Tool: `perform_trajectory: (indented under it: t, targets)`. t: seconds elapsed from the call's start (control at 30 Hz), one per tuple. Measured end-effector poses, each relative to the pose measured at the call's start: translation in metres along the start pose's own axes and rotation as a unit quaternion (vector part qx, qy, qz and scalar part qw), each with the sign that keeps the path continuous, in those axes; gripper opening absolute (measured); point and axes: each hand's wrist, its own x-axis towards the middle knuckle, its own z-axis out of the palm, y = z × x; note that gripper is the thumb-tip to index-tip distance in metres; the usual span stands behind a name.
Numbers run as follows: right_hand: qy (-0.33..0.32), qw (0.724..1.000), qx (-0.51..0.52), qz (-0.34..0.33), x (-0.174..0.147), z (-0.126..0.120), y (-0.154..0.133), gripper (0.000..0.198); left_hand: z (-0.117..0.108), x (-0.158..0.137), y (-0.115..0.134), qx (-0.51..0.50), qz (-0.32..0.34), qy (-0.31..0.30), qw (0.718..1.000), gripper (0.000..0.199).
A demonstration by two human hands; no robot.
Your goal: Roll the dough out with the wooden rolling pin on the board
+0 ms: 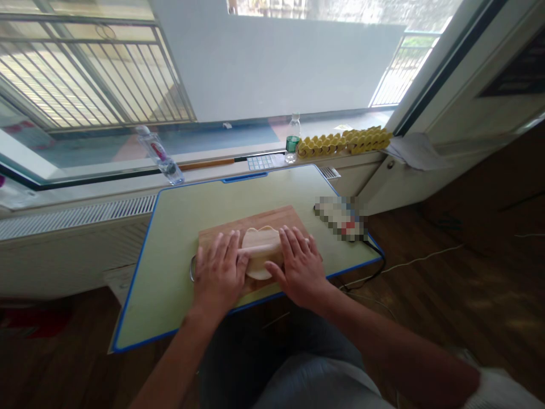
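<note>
Indoor room, exact kind unclear: far window (pixel 289 74), bottles (pixel 293 142) on sill (pixel 106 189), vent grille (pixel 85 218) at left, wood floor (pixel 426 278) at right.

We have our left hand (pixel 219 267) and right hand (pixel 300 264) spread over the ends of a rolling pin (pixel 261 250), which lies across a dough sheet (pixel 260 269) on the wooden cutting board (pixel 277 218). Beyond the board stands a green-labelled bottle (pixel 292 142).

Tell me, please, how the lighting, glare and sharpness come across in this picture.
In the head view, daylight through the window washes out its upper part; also in the head view, the floor lies mostly in shadow, the left hand, right hand and rolling pin look slightly soft, and pixelation hides an item at the right of the table.
</note>
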Motion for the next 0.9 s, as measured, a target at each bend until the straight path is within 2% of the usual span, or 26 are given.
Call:
perform_trajectory:
  t: [0.1,0.2,0.43,0.53,0.63,0.8,0.9]
  targets:
    - [0.023,0.999,-0.008,-0.029,-0.035,0.001,-0.003,0.085,-0.002,-0.033,0.004,-0.008,0.006,0.018,1.000,0.063]
    - [0.027,0.999,-0.013,-0.034,-0.041,0.003,-0.002,0.084,0.000,-0.037,0.003,-0.018,0.004,0.016,1.000,0.062]
    - [-0.005,1.000,-0.010,0.020,0.032,0.007,0.003,0.085,0.005,0.037,-0.005,-0.009,-0.016,-0.040,0.999,0.060]
    - [-0.009,1.000,-0.009,0.028,0.042,0.005,0.002,0.085,0.002,0.047,-0.004,-0.008,-0.019,-0.046,0.999,0.060]
    - [-0.003,1.000,-0.005,0.017,0.021,0.002,0.000,0.087,-0.001,0.028,-0.001,-0.016,-0.010,-0.043,0.999,0.060]
    - [0.010,0.999,0.001,-0.031,-0.036,0.000,-0.002,0.089,-0.005,-0.032,0.005,-0.025,0.003,-0.015,1.000,0.060]
    - [0.008,0.999,-0.001,-0.040,-0.050,0.001,-0.001,0.088,-0.005,-0.049,0.007,-0.027,0.008,-0.013,1.000,0.060]
